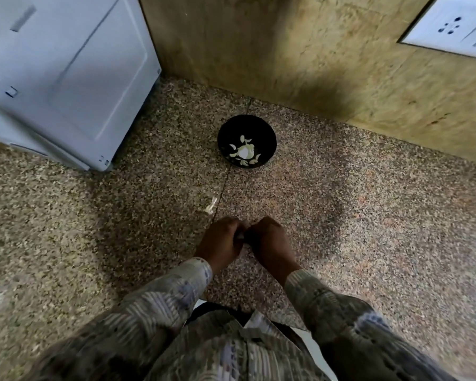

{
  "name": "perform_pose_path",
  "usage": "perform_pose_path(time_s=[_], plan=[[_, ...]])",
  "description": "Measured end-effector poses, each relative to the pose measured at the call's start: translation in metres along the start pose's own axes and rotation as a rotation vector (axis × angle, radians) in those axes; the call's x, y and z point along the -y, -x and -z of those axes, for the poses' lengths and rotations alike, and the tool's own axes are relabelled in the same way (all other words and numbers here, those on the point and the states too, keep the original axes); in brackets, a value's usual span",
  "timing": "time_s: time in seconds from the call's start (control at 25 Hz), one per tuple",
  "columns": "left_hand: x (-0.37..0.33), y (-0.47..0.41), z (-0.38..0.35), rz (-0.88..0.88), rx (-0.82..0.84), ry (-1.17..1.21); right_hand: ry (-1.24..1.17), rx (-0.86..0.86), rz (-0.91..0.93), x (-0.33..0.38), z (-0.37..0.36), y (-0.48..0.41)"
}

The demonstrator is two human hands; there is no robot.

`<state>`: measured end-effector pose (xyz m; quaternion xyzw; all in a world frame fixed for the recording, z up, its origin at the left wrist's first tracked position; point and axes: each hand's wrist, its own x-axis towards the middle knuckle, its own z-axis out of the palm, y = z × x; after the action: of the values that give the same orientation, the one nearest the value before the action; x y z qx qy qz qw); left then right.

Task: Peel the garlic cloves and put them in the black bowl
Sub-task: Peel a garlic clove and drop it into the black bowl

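Clove [241,236] | likely light, firm, slick; grip its ends | left hand [221,240] and right hand [270,239] curled, pinching it | bowl [261,130] at 12 o'clock

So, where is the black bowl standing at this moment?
In the head view, the black bowl stands mid-frame on the speckled counter, just before the back wall, right of the white appliance.

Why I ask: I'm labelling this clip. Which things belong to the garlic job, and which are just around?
Job: left hand and right hand, together pinching a small pale bit, likely a clove; bowl; garlic in it; peel scrap on the counter.
Just around: white appliance; socket.
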<state>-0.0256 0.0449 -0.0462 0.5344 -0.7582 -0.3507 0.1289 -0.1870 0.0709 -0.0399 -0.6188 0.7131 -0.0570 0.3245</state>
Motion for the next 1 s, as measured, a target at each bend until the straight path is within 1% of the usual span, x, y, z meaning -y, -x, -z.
perform_pose_path(time_s=[0.12,0.16,0.28,0.32,0.44,0.52,0.68,0.76,0.84,0.92,1.0], plan=[[0.007,-0.005,0.002,-0.045,0.031,-0.047,-0.168,-0.028,-0.173,0.0,0.008,-0.004],[0.008,-0.006,0.002,-0.049,0.032,-0.043,-0.225,-0.008,-0.189,-0.001,0.011,-0.007],[0.009,-0.008,0.002,-0.029,0.034,-0.011,-0.226,0.111,-0.163,-0.004,0.021,-0.012],[0.009,-0.009,0.002,-0.022,0.039,-0.001,-0.235,0.129,-0.161,-0.005,0.025,-0.014],[0.013,-0.009,0.001,-0.015,0.054,0.036,-0.267,0.153,-0.237,-0.004,0.032,-0.023],[0.013,-0.009,0.001,-0.022,0.055,0.043,-0.208,0.204,-0.216,0.002,0.035,-0.027],[0.014,-0.01,-0.001,-0.008,0.059,0.05,-0.153,0.181,-0.211,0.002,0.035,-0.032],[0.015,-0.011,-0.001,-0.001,0.068,0.053,-0.127,0.224,-0.177,-0.001,0.034,-0.032],[0.015,-0.011,-0.002,0.005,0.068,0.056,-0.171,0.234,-0.182,-0.004,0.033,-0.032],[0.013,-0.011,-0.002,0.008,0.063,0.047,-0.17,0.204,-0.189,-0.004,0.033,-0.03],[0.012,-0.011,-0.002,0.005,0.061,0.025,-0.182,0.183,-0.149,-0.006,0.031,-0.027]])
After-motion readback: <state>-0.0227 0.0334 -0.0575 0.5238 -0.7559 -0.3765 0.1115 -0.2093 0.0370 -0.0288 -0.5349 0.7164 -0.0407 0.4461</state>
